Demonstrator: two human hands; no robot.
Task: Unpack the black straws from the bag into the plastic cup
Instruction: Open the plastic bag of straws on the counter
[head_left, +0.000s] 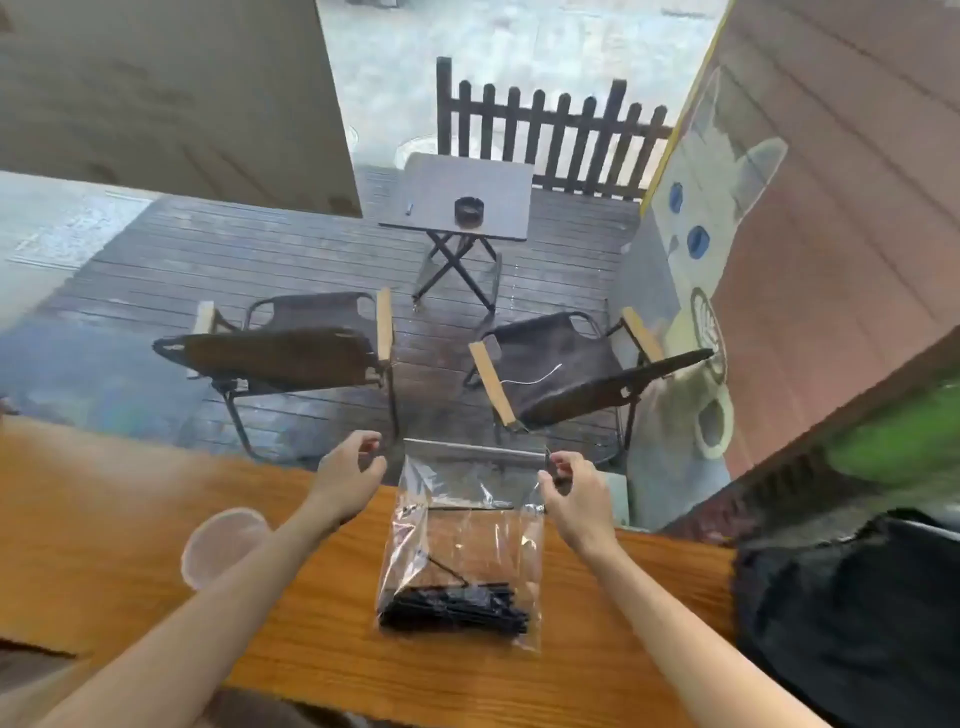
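Observation:
A clear zip bag (467, 530) lies on the wooden counter (104, 545) with its zip strip at the far end. A bundle of black straws (454, 608) rests inside it at the near end, and one lone straw lies across the bag higher up. My right hand (571, 496) pinches the right end of the zip strip. My left hand (348, 475) hovers to the left of the bag's top, fingers apart, holding nothing. A clear plastic cup (221, 545) stands on the counter to the left, partly hidden behind my left forearm.
A black bag (852, 623) sits on the counter at the right. Beyond the counter's far edge are two folding chairs (291, 353), a small folding table (462, 197) and a dark picket fence on a wooden deck.

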